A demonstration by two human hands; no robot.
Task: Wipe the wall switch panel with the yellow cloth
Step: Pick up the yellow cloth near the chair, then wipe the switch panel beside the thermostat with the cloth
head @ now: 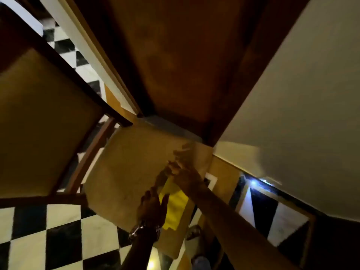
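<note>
The view is dim and tilted. The yellow cloth (175, 208) hangs down over the edge of a tan cushioned surface (126, 172). Its top is tucked under my right hand (185, 171), which reaches in from the lower right with blurred fingers toward the wall corner. My left hand (153, 206), with a metal bracelet on the wrist, is held flat with fingers extended, touching the cloth's left edge. A white rectangular frame (211, 180) shows on the wall just right of my right wrist. I cannot tell whether it is the switch panel.
A dark wooden door (175, 55) and its frame fill the upper middle. A cream wall (302, 104) runs along the right. A wooden chair with a tan padded back (42, 123) stands at the left. The floor (58, 240) is black-and-white checkered tile.
</note>
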